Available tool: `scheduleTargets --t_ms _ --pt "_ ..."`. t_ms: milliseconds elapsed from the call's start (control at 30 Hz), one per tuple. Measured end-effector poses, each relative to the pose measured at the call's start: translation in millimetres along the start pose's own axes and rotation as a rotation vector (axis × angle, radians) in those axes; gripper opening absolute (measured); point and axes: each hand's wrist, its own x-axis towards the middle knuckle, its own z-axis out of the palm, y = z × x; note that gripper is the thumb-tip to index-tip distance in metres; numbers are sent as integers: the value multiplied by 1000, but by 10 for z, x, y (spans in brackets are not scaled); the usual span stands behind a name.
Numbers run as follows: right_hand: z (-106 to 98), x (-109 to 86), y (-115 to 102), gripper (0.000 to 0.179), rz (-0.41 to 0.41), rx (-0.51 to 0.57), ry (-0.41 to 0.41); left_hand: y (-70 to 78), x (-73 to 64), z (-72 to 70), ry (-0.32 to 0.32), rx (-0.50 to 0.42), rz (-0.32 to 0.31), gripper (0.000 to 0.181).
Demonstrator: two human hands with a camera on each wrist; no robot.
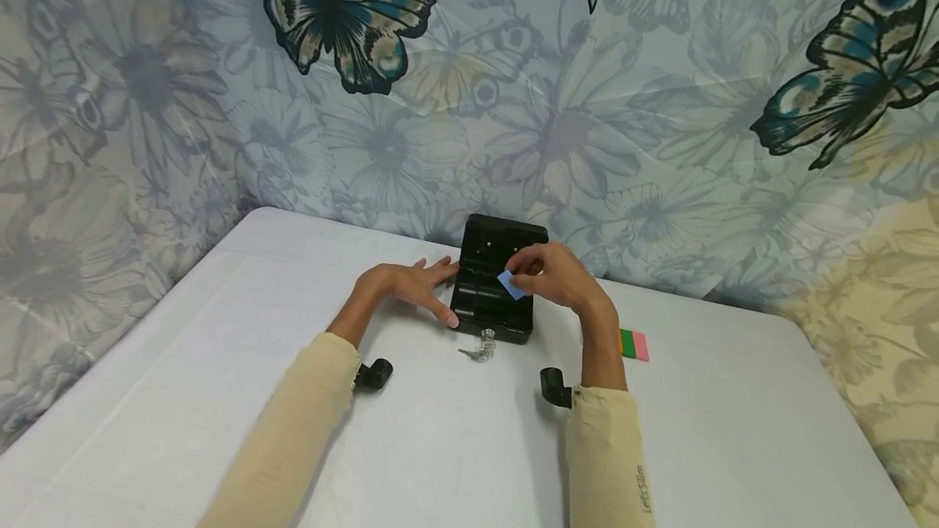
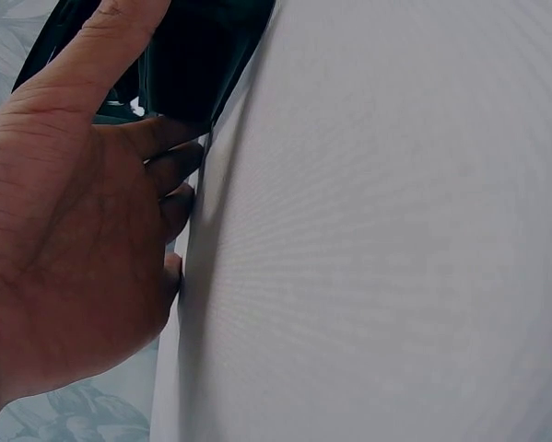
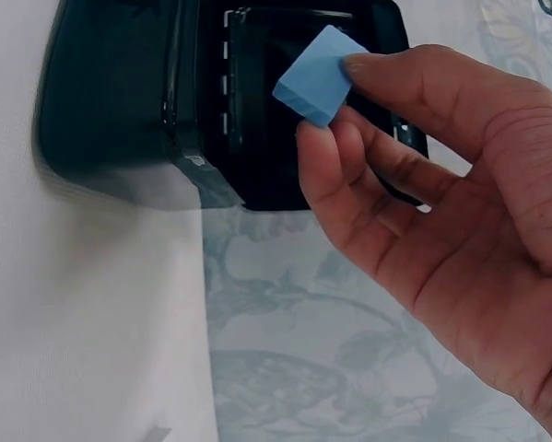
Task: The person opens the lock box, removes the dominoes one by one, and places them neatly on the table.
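A black cash box (image 1: 490, 318) stands on the table with its lid (image 1: 506, 235) raised toward the wall. Over the box, my right hand (image 1: 559, 275) pinches a small blue sticky-note pad (image 3: 320, 78) between thumb and fingers; the pad's thickness shows in the right wrist view. My left hand (image 1: 412, 283) rests at the box's left side, fingers spread and thumb near the front left corner. In the left wrist view, the left hand (image 2: 82, 212) lies against the dark box wall. Keys (image 1: 480, 349) hang at the box's front.
Green and pink sticky-note pads (image 1: 634, 345) lie on the table to the right, partly behind my right forearm, with an orange edge showing. White cloth covers the table (image 1: 455, 446). A butterfly-patterned cloth (image 1: 469, 129) hangs close behind the box.
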Motion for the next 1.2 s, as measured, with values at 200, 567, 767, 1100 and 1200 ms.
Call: scheduleTargets --t_ms 200,567,767,1100,1200 --pt "-31 -42 32 21 23 4 14 9 5 9 3 6 -14 118" --pt "-79 -79 14 21 55 3 22 8 -2 6 11 15 -25 121" --pt "-117 -112 41 23 73 25 25 9 -6 8 10 18 -25 120" --pt "-197 -189 88 24 78 21 61 21 -2 6 10 13 -25 121" --pt "-210 -198 107 24 82 15 74 15 0 8 10 10 -24 121"
